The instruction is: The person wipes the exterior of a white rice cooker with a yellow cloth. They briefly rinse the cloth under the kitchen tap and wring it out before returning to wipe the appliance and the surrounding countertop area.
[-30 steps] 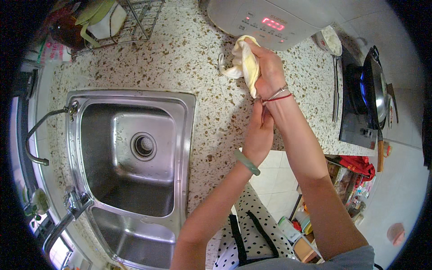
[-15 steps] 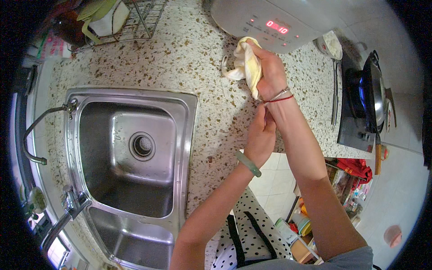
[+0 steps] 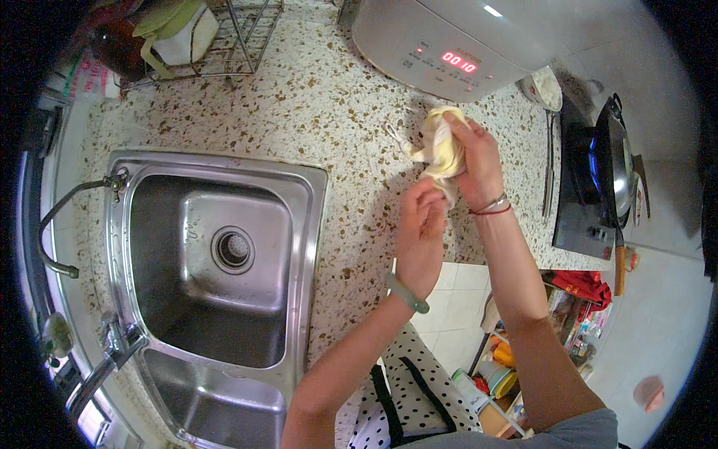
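My right hand [image 3: 479, 159] is closed round a crumpled white and yellow cloth [image 3: 443, 146] just above the speckled counter, in front of the rice cooker. One thin end of the cloth trails off to the left. Close beside its lower end is my left hand [image 3: 422, 224], palm turned up and fingers loosely bent and a little apart. The left fingertips come up against the cloth's edge, and I see nothing held in them. A pale green bangle [image 3: 407, 293] circles my left wrist.
A grey rice cooker [image 3: 449, 49] with a lit red display stands at the back. On the left is a steel double sink [image 3: 318, 202] with taps. A wire rack [image 3: 239, 45] stands back left. On the right, a wok [image 3: 617, 161] sits over a blue flame on the stove [image 3: 580, 221].
The cloth and my right hand have come back toward me and slightly right, away from the rice cooker. My left hand has left the right wrist and now lies by the cloth's lower end.
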`<state>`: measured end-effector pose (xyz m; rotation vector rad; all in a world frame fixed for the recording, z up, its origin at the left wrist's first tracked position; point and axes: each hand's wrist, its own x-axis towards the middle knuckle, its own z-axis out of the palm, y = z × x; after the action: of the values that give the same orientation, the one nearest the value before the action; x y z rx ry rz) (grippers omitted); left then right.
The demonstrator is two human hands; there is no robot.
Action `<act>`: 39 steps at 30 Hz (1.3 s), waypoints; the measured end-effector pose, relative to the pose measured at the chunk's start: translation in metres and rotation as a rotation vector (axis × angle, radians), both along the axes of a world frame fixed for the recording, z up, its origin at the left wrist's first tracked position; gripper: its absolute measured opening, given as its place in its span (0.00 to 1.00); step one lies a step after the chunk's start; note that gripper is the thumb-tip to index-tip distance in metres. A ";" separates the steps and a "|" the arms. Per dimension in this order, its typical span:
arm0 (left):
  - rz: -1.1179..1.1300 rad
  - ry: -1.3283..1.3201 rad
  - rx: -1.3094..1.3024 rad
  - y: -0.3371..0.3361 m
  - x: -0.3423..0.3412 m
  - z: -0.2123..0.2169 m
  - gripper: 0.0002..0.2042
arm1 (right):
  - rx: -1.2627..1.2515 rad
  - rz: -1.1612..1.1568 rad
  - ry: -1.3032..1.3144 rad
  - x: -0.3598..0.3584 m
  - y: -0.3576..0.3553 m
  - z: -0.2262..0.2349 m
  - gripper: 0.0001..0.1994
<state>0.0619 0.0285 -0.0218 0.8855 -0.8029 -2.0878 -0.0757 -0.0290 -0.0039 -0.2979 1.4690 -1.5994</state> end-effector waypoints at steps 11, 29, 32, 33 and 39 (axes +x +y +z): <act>0.399 -0.142 -0.240 -0.049 0.029 0.010 0.20 | -0.053 0.313 -0.139 0.070 0.010 0.031 0.14; 0.591 -0.488 -1.006 -0.203 -0.006 -0.001 0.16 | 0.010 0.364 0.549 0.067 0.027 -0.015 0.12; 0.469 -0.567 -1.044 -0.201 -0.009 -0.009 0.18 | -0.031 0.392 0.544 0.066 0.026 -0.018 0.12; 0.450 -0.611 -1.088 -0.202 -0.006 -0.014 0.19 | -0.021 0.401 0.546 0.066 0.026 -0.018 0.12; 0.223 -0.924 -1.056 -0.189 0.001 -0.012 0.20 | -0.040 0.415 0.551 0.060 0.027 -0.021 0.12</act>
<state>0.0627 -0.1603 -0.0335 1.1724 -1.8961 -0.7131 -0.0157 -0.0018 -0.0249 -1.0607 1.6382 -1.2569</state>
